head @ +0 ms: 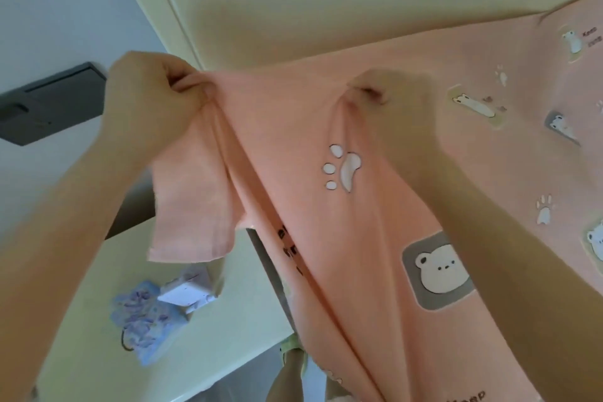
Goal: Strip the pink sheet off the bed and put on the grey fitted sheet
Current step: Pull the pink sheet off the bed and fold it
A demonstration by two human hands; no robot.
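Note:
The pink sheet (375,206), printed with white bears and paw marks, is lifted and stretched in front of me. My left hand (153,101) grips a bunched corner of it at the upper left. My right hand (398,98) pinches a fold of the same sheet near the middle, its fingers curled into the cloth. A loose flap of the sheet hangs below my left hand. The sheet runs off to the right toward the cream headboard (326,3). No grey fitted sheet is in view.
A cream bedside table (254,320) stands below left, with a blue-and-purple pouch (143,320) and a small white box (186,294) on it. A dark wall panel (49,104) sits on the white wall at the left. My foot (292,362) shows at the bottom.

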